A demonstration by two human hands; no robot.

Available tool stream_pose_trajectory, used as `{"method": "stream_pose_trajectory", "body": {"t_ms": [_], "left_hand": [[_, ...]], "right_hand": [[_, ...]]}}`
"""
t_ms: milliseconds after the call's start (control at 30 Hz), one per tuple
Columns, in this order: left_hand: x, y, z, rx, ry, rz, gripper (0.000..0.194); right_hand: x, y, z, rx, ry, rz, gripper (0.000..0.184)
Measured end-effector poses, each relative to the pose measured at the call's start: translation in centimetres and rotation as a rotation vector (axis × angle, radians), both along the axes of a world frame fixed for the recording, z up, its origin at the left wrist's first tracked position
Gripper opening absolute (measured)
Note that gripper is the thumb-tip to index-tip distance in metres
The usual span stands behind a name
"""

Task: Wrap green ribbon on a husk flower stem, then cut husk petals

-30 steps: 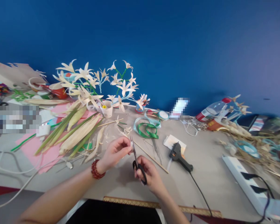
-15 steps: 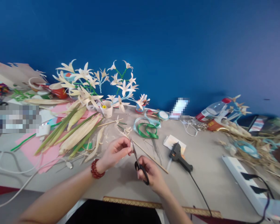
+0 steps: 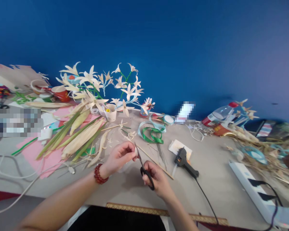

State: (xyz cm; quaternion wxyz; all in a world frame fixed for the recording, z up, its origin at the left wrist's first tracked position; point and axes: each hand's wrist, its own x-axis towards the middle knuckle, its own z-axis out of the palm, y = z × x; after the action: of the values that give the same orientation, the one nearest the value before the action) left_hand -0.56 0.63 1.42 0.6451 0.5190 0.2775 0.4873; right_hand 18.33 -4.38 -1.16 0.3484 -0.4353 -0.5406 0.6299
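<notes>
My left hand (image 3: 122, 154), with a red bead bracelet (image 3: 100, 174) at its wrist, is closed in a pinch. A small pale piece shows at its fingertips, too small to name and mostly hidden. My right hand (image 3: 156, 176) grips black-handled scissors (image 3: 146, 175). Their blades point up and away, close together, with the tips beside my left fingertips. Behind the hands, a thin wooden stick (image 3: 156, 163) lies slanted on the table. Looped green ribbon (image 3: 151, 136) and some thin wires (image 3: 162, 155) rest just past it.
A black glue gun (image 3: 185, 162) lies to the right, its cord running toward me. Further right is a white power strip (image 3: 250, 189). Corn husks (image 3: 83, 141) and pink paper (image 3: 36, 157) cover the left. Pale husk flowers (image 3: 93, 101) stand behind, near a white cup (image 3: 110, 114).
My right hand and the scissors have shifted slightly right and back from the left fingertips. The blades look closer together than before. My left hand has barely moved.
</notes>
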Motion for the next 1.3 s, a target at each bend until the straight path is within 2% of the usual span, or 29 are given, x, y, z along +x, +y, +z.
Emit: {"method": "stream_pose_trajectory", "body": {"t_ms": [133, 233, 333, 433, 633, 1033, 1300], "left_hand": [[0.0, 0.0, 0.1, 0.004, 0.019, 0.024, 0.018], [0.1, 0.2, -0.4, -0.022, 0.01, 0.05, 0.016], [0.2, 0.4, -1.0, -0.088, -0.034, 0.078, 0.013], [0.2, 0.5, -1.2, -0.139, -0.056, 0.099, 0.013], [0.5, 0.4, -1.3, -0.141, -0.063, 0.104, 0.012], [1.0, -0.1, -0.2, -0.146, 0.0, 0.13, 0.021], [1.0, 0.0, -0.2, -0.148, 0.019, 0.146, 0.022]], "right_hand": [[0.3, 0.2, 0.0, 0.03, -0.018, -0.025, 0.052], [1.1, 0.7, -0.2, 0.113, -0.056, -0.087, 0.052], [2.2, 0.9, -0.6, 0.207, -0.279, -0.141, 0.046], [2.8, 0.4, -0.9, 0.218, -0.477, -0.163, 0.042], [1.8, -0.8, -0.4, 0.198, -0.323, -0.11, 0.041], [-1.1, -0.5, -0.6, 0.12, -0.089, -0.095, 0.054], [-1.5, -0.3, -0.7, 0.114, -0.077, -0.116, 0.052]]}}
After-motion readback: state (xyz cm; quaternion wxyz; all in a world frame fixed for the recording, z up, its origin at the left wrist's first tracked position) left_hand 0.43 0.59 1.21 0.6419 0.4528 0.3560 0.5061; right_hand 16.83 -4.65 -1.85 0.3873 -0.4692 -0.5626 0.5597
